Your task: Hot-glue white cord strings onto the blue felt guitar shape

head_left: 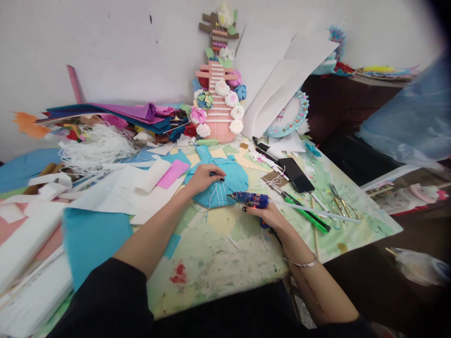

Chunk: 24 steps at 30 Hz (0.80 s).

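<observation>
Blue guitar [237,177] lay under left hand [204,178], 9 o'clock, fingers bunched, couldn't tell if pinching string [221,193]; right hand [269,216], 4 o'clock, fingers wrapped round glue gun [258,200].

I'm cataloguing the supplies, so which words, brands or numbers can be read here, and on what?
No readable text anywhere.
Glue gun: any markings too small and blurred to read.
Black phone: dark screen, no text visible.
Green tool: no lettering legible.

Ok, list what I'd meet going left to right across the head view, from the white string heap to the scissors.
White string heap, pinkish-purple paper piece, left hand, blue glue gun, black phone, gold scissors.
</observation>
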Each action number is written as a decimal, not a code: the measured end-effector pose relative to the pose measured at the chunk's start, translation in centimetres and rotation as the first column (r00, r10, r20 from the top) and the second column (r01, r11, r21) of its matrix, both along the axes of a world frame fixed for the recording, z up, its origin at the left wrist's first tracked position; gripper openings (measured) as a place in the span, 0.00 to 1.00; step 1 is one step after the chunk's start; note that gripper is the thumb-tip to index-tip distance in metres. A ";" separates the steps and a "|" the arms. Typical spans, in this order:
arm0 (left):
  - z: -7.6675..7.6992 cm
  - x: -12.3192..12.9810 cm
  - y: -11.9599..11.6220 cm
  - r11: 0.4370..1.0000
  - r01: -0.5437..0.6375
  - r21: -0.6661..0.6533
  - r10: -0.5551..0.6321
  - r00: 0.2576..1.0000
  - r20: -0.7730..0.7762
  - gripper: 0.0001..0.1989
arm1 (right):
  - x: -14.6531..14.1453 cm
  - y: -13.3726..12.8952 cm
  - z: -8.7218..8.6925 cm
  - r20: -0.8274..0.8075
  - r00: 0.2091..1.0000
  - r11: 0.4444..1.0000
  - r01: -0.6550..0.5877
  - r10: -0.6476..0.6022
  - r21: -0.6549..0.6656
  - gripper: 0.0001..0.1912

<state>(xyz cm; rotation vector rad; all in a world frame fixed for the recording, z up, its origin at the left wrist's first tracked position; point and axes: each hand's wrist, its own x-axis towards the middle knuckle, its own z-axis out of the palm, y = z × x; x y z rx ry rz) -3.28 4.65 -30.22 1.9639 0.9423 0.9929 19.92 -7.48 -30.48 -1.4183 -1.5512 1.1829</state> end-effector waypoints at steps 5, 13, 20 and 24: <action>0.1 0.0 0.0 0.998 0.014 -0.062 -0.012 0.999 0.040 0.05 | -0.2 -0.1 0.4 0.032 0.999 0.999 -0.023 0.022 0.029 0.08; -0.1 0.1 -0.1 0.995 0.032 -0.098 -0.023 0.996 0.086 0.06 | -0.1 0.0 0.1 0.043 0.998 0.999 -0.041 0.040 0.027 0.07; -0.2 0.3 -0.1 1.000 -0.021 -0.022 0.022 0.999 0.032 0.07 | -0.3 0.1 -0.1 0.057 0.998 0.999 -0.028 0.026 0.041 0.10; -0.6 0.1 0.2 0.998 -0.063 -0.013 0.063 0.998 0.019 0.08 | -0.4 0.0 -0.1 0.012 1.000 1.000 -0.021 0.021 0.016 0.08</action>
